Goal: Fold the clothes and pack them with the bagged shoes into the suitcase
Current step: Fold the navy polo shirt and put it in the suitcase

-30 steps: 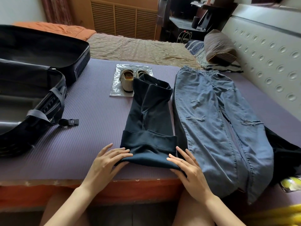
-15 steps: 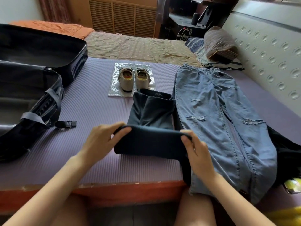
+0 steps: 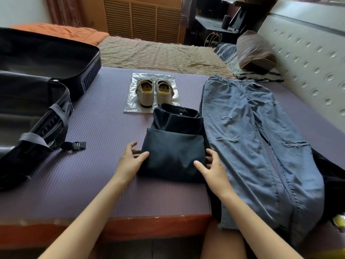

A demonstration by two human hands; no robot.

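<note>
A dark navy garment (image 3: 173,154) lies folded into a short stack on the purple mat (image 3: 104,128), right in front of me. My left hand (image 3: 130,159) pinches its left edge, thumb on top. My right hand (image 3: 212,169) pinches its right edge the same way. Just beyond it a pair of beige shoes (image 3: 155,92) stands on a flat clear plastic bag (image 3: 130,107), not inside it. Blue ripped jeans (image 3: 252,137) lie spread out flat to the right. At the left the black suitcase (image 3: 37,113) lies open.
A suitcase strap with a buckle (image 3: 76,145) trails onto the mat. Black cloth (image 3: 328,176) sticks out from under the jeans at the right. A brown pillow (image 3: 255,51) leans on the padded headboard (image 3: 308,53). The mat's front edge is close to my knees.
Both hands lifted the garment's near hem and carried it away from me over the rest, halving its length. The shoes, earlier partly covered by it, now show fully.
</note>
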